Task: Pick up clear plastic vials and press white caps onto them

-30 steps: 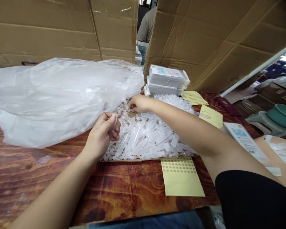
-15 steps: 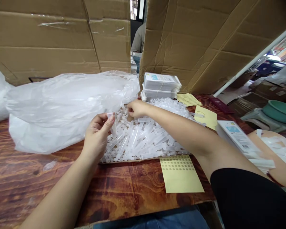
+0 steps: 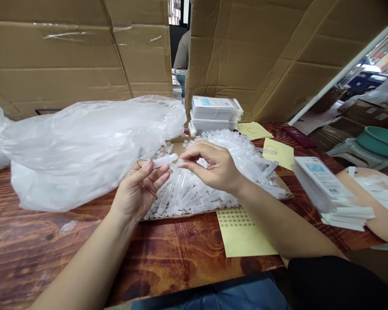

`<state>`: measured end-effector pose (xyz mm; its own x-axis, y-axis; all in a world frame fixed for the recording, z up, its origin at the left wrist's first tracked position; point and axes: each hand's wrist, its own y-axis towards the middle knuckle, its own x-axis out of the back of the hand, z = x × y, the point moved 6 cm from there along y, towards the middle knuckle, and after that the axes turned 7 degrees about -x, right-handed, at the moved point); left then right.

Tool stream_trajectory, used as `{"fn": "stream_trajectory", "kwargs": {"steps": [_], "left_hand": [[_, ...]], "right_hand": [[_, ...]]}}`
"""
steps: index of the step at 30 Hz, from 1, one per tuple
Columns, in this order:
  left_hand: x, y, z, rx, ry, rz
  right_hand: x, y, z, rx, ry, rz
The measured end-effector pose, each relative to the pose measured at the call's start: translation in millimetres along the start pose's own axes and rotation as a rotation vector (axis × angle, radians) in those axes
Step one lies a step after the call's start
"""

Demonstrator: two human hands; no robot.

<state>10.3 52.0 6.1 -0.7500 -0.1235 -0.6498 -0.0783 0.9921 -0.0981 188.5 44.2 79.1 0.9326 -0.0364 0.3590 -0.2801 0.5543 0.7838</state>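
My left hand (image 3: 142,185) pinches a translucent plastic tube (image 3: 164,160) between thumb and fingers, its open end pointing right. Facing that end, my right hand (image 3: 211,163) closes thumb and forefinger on a small whitish cap (image 3: 181,162). Cap and tube are very near each other; whether they touch I cannot tell. Below both hands, a shallow cardboard tray (image 3: 177,147) holds a heap of loose tubes (image 3: 194,193), with small caps (image 3: 163,150) at its left side.
A large white plastic bag (image 3: 84,150) lies left of the tray. Banded stacks of printed cards (image 3: 215,113) stand behind it, more cards (image 3: 323,181) at right. A yellow sticker sheet (image 3: 245,237) lies in front. Cardboard panels (image 3: 77,56) rise at the back.
My right hand has come back from the caps toward my left hand, now with a cap in its fingers. My left hand has turned the tube from upright to nearly level.
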Motion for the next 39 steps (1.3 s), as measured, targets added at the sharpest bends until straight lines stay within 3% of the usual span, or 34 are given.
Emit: {"fn": "stream_trajectory", "kwargs": {"steps": [12,17,21,27,30,36,39], "left_hand": [[-7.3,-6,3,0.035,0.134,0.106],[-4.0,-5,0,-0.012,0.164,0.094],[-4.3,-5,-1,-0.045,0.221,0.147],[-10.1,-7,-2,-0.142,0.569,0.397],[-10.8,-9,-5,-0.207,0.743,0.479],[-14.1,-12,-8,-0.260,0.930,0.486],[-15.8,-12,-8,-0.299,0.941,0.463]], "right_hand": [[6,-2,-2,0.011,-0.026,0.036],[17,1,-1,-0.063,-0.046,-0.031],[17,0,1,-0.023,-0.009,-0.024],[12,-5,10,0.078,-0.067,0.149],[7,-11,10,0.066,-0.042,0.156],[-2,-19,8,0.024,0.005,0.058],[-2,-17,4,-0.012,0.013,0.113]]}}
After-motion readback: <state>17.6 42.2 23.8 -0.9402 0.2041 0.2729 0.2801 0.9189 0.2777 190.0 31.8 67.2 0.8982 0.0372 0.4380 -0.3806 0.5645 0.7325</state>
